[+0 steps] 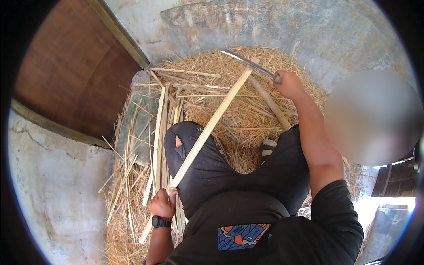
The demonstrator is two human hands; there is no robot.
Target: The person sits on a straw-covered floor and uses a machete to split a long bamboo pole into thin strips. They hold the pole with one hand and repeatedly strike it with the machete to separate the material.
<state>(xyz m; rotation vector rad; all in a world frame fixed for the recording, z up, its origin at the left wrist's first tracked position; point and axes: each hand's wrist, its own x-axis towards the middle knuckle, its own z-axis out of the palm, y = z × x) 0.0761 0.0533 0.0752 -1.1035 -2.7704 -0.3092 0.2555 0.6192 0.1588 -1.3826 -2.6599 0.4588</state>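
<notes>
My left hand (163, 205), a dark watch above it, is closed around the near end of a long pale wooden strip (211, 128). The strip slants up and to the right across my left knee. My right hand (289, 85) grips the handle of a long, slightly curved knife (248, 62). Its metal blade points up and to the left, just beyond the strip's far end; whether the two touch, I cannot tell. A round wooden pole (270, 100) leads from near that far end down toward my right knee.
Several pale strips (160, 137) lie to my left beside a grey stone-like block (137, 117). Straw and thin shavings (247, 154) cover the ground around my legs. A stained wall (282, 26) stands ahead, a brown panel (75, 70) at left. A blurred round area hides the right side.
</notes>
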